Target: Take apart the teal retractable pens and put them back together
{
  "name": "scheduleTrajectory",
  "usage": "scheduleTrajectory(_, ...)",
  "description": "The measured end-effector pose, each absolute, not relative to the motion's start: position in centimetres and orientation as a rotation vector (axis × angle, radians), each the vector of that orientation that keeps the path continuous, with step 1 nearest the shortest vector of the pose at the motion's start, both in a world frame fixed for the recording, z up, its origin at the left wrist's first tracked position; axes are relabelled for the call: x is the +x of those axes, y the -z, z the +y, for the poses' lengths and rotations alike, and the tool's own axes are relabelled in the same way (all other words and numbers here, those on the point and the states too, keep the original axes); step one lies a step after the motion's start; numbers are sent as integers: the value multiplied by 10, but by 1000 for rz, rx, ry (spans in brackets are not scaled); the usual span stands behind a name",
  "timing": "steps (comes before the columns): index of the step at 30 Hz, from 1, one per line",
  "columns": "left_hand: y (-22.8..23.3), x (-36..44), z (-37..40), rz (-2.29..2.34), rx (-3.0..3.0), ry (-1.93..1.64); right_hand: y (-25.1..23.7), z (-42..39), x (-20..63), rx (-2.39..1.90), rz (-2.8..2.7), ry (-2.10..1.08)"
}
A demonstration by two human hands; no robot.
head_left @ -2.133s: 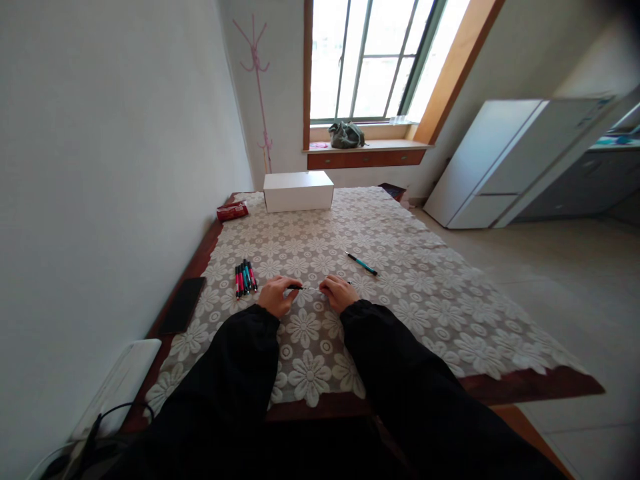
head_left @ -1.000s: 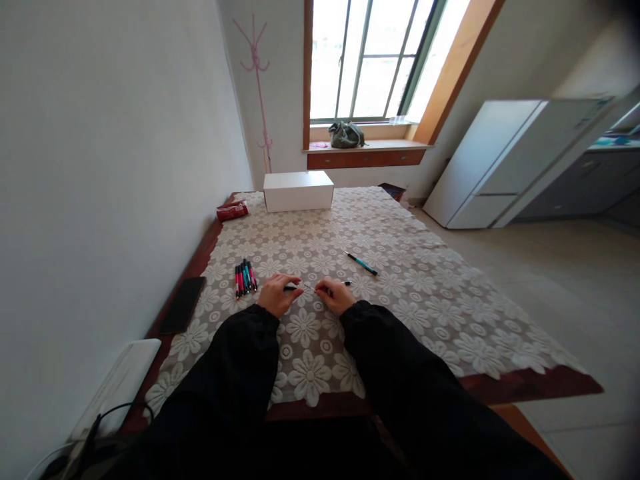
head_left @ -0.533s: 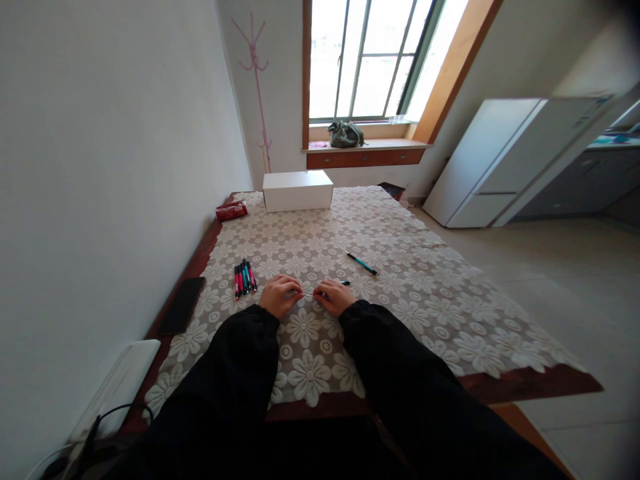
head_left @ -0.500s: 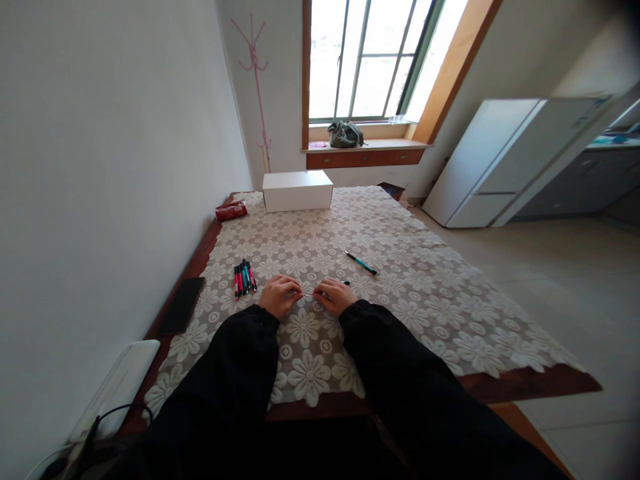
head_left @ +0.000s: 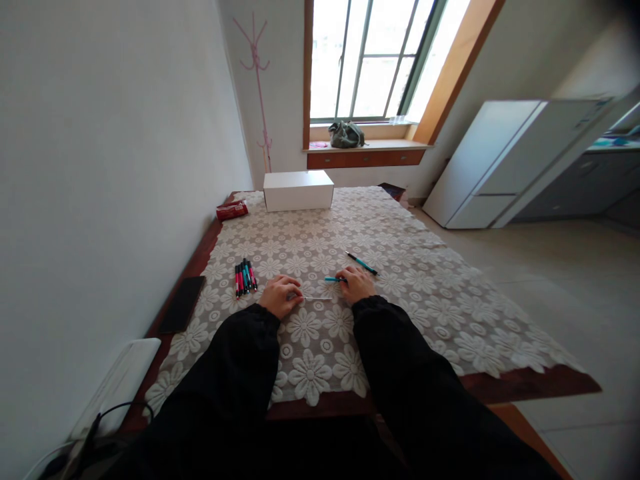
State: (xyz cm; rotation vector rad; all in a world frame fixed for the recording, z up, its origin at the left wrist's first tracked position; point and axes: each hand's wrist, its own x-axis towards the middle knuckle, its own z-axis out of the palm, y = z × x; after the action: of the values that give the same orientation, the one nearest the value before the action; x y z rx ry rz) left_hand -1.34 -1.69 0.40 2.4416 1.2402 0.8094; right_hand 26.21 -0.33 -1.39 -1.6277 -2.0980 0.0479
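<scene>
My left hand [head_left: 281, 296] is closed in a pinch on one end of a thin pale pen refill [head_left: 318, 299], which points right, low over the tablecloth. Beside its far end, my right hand [head_left: 356, 285] has its fingers closed around the dark end of a teal pen barrel [head_left: 332, 279]. The barrel's teal part sticks out to the left. Another teal and black pen [head_left: 362, 263] lies just beyond my right hand. To the left of my left hand, several red, teal and black pens [head_left: 245, 277] lie side by side.
A lace tablecloth [head_left: 310, 377] covers the wooden table. A black phone [head_left: 183, 305] and a white power strip [head_left: 117, 387] with cables lie along the left edge. Farther back are a red packet [head_left: 232, 211] and a white box [head_left: 299, 191].
My right hand has let go of the refill's right end and moved right and slightly away, onto the teal barrel. My left hand stays put with the refill, now more exposed.
</scene>
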Motion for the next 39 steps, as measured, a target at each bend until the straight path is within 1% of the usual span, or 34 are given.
scheduleTrajectory(9, -4, -14, -17, 1254, 2453, -799, 13, -3, 263, -1608, -2069, -33)
scheduleTrajectory(13, -4, -13, -16, 1280, 2450, -813, 9, -6, 255, -1451, -2114, -87)
scheduleTrajectory(17, -5, -13, -16, 1287, 2447, -826, 7, -14, 240, -1238, -2277, -173)
scheduleTrajectory(20, -5, -13, -17, 1295, 2440, -821, 9, -18, 231, -1156, -2403, -220)
scheduleTrajectory(23, -5, -13, -17, 1304, 2432, -809, 9, -18, 228, -1178, -2455, -232)
scheduleTrajectory(31, -6, -14, -18, 1358, 2426, -813, 3, -14, 238, -1403, -2386, -153)
scheduleTrajectory(39, -7, -14, -18, 1394, 2430, -753, 3, -15, 238, -1433, -2393, -150)
